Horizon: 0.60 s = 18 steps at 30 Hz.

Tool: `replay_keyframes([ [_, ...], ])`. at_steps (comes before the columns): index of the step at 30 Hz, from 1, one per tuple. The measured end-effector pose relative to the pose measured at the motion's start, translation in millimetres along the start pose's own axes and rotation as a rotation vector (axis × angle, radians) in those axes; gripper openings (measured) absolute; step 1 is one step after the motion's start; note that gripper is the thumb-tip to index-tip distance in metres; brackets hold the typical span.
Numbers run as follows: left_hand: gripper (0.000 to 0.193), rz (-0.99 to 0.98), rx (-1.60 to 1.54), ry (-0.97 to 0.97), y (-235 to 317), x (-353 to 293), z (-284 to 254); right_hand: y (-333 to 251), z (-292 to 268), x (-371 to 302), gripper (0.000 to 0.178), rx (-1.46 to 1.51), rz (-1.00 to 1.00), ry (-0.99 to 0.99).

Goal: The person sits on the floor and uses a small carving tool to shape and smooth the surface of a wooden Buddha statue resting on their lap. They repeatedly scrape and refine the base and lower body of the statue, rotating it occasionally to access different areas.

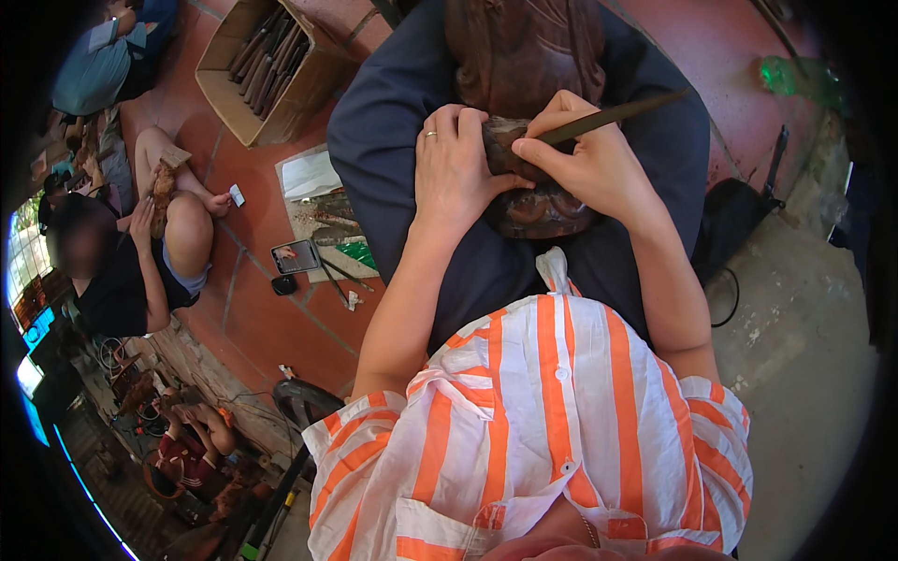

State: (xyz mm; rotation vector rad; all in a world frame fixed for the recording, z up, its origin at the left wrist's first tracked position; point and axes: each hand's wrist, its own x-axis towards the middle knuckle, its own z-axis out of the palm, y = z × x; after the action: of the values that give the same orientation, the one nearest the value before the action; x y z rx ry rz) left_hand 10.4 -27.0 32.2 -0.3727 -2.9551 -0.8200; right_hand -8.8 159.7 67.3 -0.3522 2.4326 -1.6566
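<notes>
The dark brown carved wooden statue (pixel 524 56) is tucked between legs in dark blue trousers (pixel 383 122), probably so it can't roll. The bare left hand (pixel 456 166) leans on it, maybe to steady it; I can't tell if it grips. The bare right hand (pixel 587 154) pinches a long, thin, dark tool (pixel 622 113) like a pencil. The statue is at the left hand's three o'clock, the right's nine.

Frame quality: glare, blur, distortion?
All head view: left hand, right hand and tool fairly sharp, well lit; window at far left blown out; seated person's head blurred; lower left murky; black fisheye border at sides and corners.
</notes>
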Motion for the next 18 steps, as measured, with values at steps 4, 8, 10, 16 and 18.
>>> replay_keyframes([
  [4,0.082,-0.017,0.006,-0.01,2.7,-0.8,-1.4,6.5,-9.5,3.7,0.022,0.1,0.148,0.002],
  [8,0.082,-0.004,0.006,-0.002,2.0,0.7,-1.6,-0.5,-6.4,-1.3,0.021,0.034,-0.02,-0.032],
  [10,0.082,-0.003,0.009,0.001,0.2,-0.1,-0.4,-1.8,-2.3,-3.6,0.018,0.01,-0.022,-0.026],
  [16,0.081,-0.004,0.014,0.003,2.3,0.0,-1.6,9.1,-11.7,-2.7,0.016,0.168,0.043,-0.038],
  [18,0.082,0.0,0.015,0.003,1.5,0.0,-1.6,4.5,-4.7,-5.2,0.016,-0.029,-0.14,-0.046],
])
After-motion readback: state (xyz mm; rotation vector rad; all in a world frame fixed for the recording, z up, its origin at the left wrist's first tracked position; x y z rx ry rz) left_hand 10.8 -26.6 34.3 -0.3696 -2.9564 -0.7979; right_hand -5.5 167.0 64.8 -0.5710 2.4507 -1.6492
